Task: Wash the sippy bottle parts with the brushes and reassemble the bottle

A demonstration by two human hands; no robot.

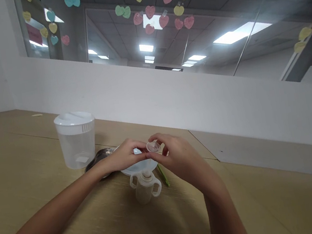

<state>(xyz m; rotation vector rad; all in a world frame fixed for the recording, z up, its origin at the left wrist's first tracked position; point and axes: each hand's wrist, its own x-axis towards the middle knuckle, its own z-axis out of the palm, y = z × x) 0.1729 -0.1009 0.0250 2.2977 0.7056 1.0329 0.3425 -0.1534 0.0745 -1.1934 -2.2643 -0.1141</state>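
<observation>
A small round clear plastic cap (153,146) is held up between my two hands above the table. My right hand (176,155) is closed on it, with thumb and fingers around its edge. From the other side, the fingertips of my left hand (128,153) are pinched together at the cap's left edge. Below the hands, a translucent baby bottle (144,191) with two side handles stands upright, topped by what looks like a nipple. Behind it is a pale blue-white plate (128,171), partly hidden by my left hand.
A clear plastic bucket (76,146) with a white lid stands to the left. A shiny metal tray (94,161) lies beside it, partly under my left wrist. A thin green stick-like thing (163,175) rests right of the bottle. A white wall (140,92) and window rise behind the table.
</observation>
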